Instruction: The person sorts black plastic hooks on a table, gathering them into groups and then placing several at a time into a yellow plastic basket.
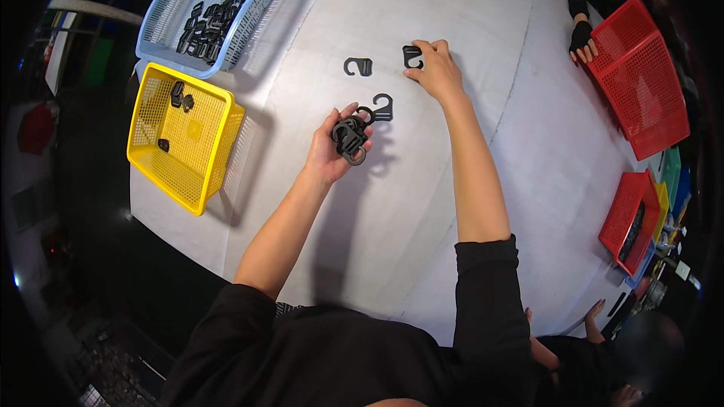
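Observation:
My left hand (324,152) is palm up, its fingers curled around a pile of black plastic strap hooks (349,139). Farther right, my right hand (442,69) pinches one black strap hook (411,53) by its edge, at or just above the white table; contact cannot be made out. To the left of that hook lies another strap hook (365,67), its curved end pointing left. A third strap hook (385,111) appears just beyond the left fingertips, curved end away from me.
At the left stand a blue basket (260,11) of black plastic parts and a yellow basket (235,124) with a few. Red baskets (641,75) (627,215) line the right side of the white table (392,218). Another person's gloved hand (582,44) touches the farther red basket.

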`<state>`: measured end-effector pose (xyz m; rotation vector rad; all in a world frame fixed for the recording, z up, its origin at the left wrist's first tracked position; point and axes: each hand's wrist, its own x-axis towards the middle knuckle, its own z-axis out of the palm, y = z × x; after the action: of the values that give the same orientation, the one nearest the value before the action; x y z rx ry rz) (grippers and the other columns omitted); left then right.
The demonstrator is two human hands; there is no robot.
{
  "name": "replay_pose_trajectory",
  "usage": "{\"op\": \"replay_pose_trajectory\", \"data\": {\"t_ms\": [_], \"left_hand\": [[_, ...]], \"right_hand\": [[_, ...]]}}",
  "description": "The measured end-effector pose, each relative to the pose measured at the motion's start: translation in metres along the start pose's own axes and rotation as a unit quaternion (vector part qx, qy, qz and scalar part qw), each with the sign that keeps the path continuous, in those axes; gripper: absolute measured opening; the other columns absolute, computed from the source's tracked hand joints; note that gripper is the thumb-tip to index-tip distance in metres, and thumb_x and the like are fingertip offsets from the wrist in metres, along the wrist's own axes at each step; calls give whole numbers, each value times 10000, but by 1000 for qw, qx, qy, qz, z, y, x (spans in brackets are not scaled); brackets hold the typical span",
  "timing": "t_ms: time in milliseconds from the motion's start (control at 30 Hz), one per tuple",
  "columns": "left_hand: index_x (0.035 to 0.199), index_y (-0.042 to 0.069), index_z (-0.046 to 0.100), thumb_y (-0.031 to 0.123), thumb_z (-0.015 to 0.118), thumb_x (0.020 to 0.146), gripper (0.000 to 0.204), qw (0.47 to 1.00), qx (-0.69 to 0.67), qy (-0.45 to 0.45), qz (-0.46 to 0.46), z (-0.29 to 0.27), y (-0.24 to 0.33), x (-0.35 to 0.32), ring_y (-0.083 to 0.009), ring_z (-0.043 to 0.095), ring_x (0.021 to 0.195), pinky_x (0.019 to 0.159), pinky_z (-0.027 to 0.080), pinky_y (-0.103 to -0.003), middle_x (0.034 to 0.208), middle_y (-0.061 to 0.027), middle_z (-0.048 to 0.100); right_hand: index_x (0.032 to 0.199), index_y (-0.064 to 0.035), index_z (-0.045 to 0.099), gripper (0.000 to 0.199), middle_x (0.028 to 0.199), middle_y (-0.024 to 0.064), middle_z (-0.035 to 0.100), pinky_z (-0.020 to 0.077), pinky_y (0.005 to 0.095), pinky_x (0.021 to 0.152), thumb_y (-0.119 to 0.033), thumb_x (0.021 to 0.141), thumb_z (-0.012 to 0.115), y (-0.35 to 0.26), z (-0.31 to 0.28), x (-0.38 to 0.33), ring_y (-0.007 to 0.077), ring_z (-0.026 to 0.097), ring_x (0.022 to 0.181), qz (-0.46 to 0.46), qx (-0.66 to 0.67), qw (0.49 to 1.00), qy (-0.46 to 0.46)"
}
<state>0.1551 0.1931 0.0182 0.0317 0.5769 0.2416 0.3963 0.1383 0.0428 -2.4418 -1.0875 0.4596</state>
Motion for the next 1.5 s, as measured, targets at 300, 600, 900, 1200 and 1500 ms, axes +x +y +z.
{"op": "replay_pose_trajectory", "data": {"t_ms": [300, 600, 900, 1200, 1500], "left_hand": [[1247, 153, 498, 390, 388, 979, 374, 994, 46, 82, 55, 21, 19, -14, -305, 561, 1031, 839, 503, -480, 1166, -87, 555], [1219, 145, 533, 376, 411, 971, 360, 997, -11, -48, 64, -25, 43, -9, -296, 575, 1019, 778, 537, -438, 1164, -111, 564], [1242, 167, 536, 349, 398, 972, 354, 997, -8, 15, 76, -12, 39, -9, -306, 560, 1060, 788, 533, -422, 1203, -128, 553], [1238, 179, 532, 358, 408, 971, 345, 996, -24, 40, 77, -14, 34, -14, -296, 571, 1023, 745, 541, -408, 1158, -127, 571], [1199, 123, 524, 373, 388, 975, 362, 998, 24, 15, 56, 46, 44, 3, -310, 599, 956, 697, 557, -407, 1120, -153, 576]], "right_hand": [[1027, -49, 562, 480, 866, 124, 648, 501, 357, 737, -136, 630, 816, -23, 16, 4, 287, 633, 843, -45, 309, 925, -218], [1000, -57, 567, 459, 1071, 155, 562, 485, 421, 837, -200, 644, 819, -71, 69, 16, 335, 556, 1032, -94, -10, 995, -18], [1104, -73, 579, 555, 1088, 92, 557, 474, 371, 864, -177, 619, 828, -70, 24, -44, 265, 532, 1063, -52, 97, 992, -64], [1011, -36, 589, 524, 1052, 127, 543, 476, 388, 870, -162, 571, 845, -40, 60, -61, 291, 496, 1065, -70, 19, 997, -30], [933, -74, 603, 365, 942, 90, 594, 479, 362, 791, -105, 631, 806, -28, 33, -92, 253, 560, 924, 23, 107, 992, -63]]}}
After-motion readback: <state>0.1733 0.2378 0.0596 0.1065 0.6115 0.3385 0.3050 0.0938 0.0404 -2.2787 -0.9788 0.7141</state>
